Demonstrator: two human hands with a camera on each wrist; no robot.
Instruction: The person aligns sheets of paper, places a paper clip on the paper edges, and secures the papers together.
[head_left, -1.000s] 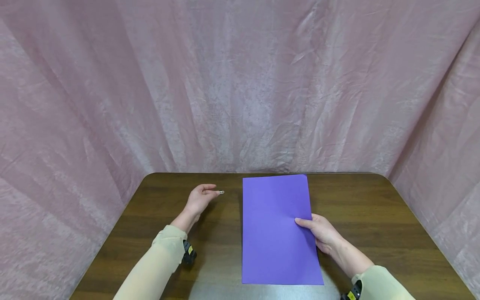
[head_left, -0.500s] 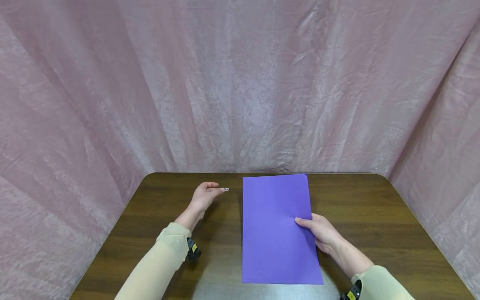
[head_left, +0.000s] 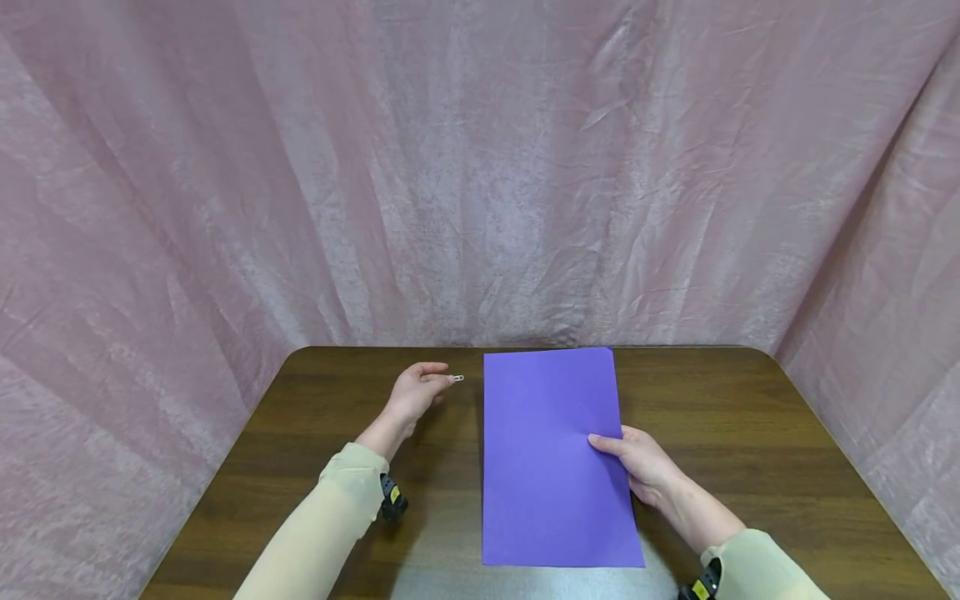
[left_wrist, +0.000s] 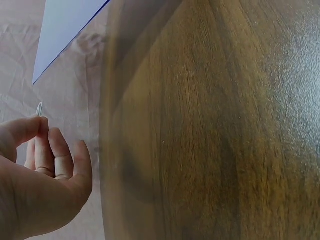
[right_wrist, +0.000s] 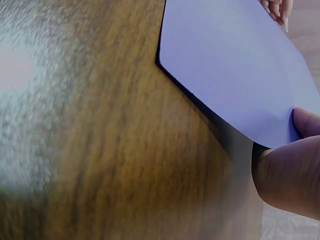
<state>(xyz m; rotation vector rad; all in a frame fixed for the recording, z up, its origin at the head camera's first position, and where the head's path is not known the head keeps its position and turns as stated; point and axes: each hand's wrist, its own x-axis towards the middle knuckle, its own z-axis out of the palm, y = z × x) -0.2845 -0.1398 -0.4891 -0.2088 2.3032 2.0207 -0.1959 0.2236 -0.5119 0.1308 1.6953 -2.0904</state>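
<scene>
A purple paper sheet (head_left: 551, 454) lies lengthwise on the dark wooden table (head_left: 750, 433); it also shows in the right wrist view as the purple sheet (right_wrist: 225, 65). My right hand (head_left: 637, 467) holds its right edge, thumb on top and fingers underneath. My left hand (head_left: 416, 392) hovers left of the sheet's far corner and pinches a small metal paper clip (head_left: 456, 378) between thumb and forefinger. In the left wrist view the paper clip (left_wrist: 39, 108) sticks up from the fingertips (left_wrist: 37, 127), with a corner of the sheet (left_wrist: 65, 25) beyond.
A pink crumpled cloth (head_left: 480, 167) hangs behind and around the table. Bare wood lies to the left and right of the sheet. Black wrist devices (head_left: 392, 498) sit on both cream sleeves.
My left hand has carried the paper clip a little to the right, closer to the sheet's far left corner. The right hand and the sheet have barely moved.
</scene>
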